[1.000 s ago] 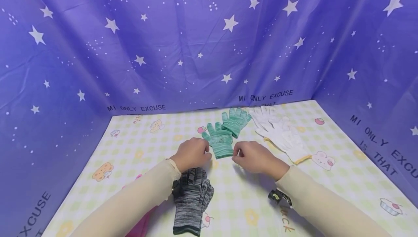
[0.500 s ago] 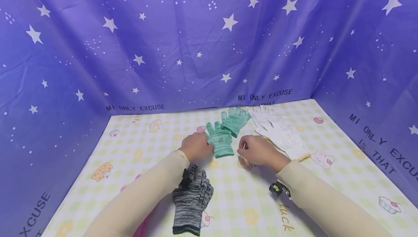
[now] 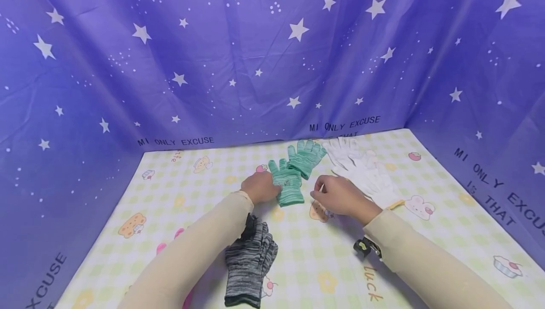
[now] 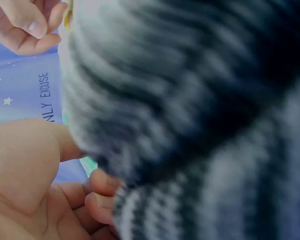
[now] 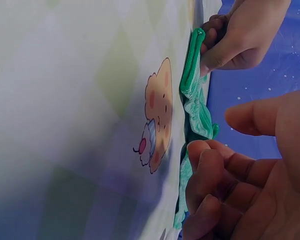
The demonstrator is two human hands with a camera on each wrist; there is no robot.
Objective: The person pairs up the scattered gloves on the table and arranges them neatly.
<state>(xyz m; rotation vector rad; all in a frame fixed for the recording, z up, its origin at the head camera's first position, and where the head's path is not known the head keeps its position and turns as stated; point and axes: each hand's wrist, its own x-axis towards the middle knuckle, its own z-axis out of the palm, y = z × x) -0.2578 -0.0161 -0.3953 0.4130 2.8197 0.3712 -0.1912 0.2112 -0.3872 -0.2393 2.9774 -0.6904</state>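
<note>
A green knit glove [image 3: 290, 193] lies on the table, cuff toward the person. My left hand [image 3: 260, 187] is at its left side and pinches that edge; in the right wrist view the left thumb [image 5: 220, 56] lies against the green fabric. Just right of the cuff, my right hand [image 3: 344, 198] hovers low with fingers loosely bent and a gap between thumb and fingertips, holding nothing. Behind the first glove, a second green glove [image 3: 307, 158] overlaps its upper right. In the left wrist view, grey-and-black knit fabric [image 4: 155, 100] covers most of the picture.
A pair of grey-and-black gloves [image 3: 249, 271] lies under the left forearm. White gloves with yellow cuffs [image 3: 370, 176] lie at the back right. Something pink [image 3: 179, 232] shows partly behind the left sleeve. Starry blue curtains [image 3: 272, 63] enclose the checked tablecloth [image 3: 408, 261].
My left hand has moved right and slightly forward onto the green glove's left edge. My right hand has drawn away from the cuff to the right. The gloves stay about where they were.
</note>
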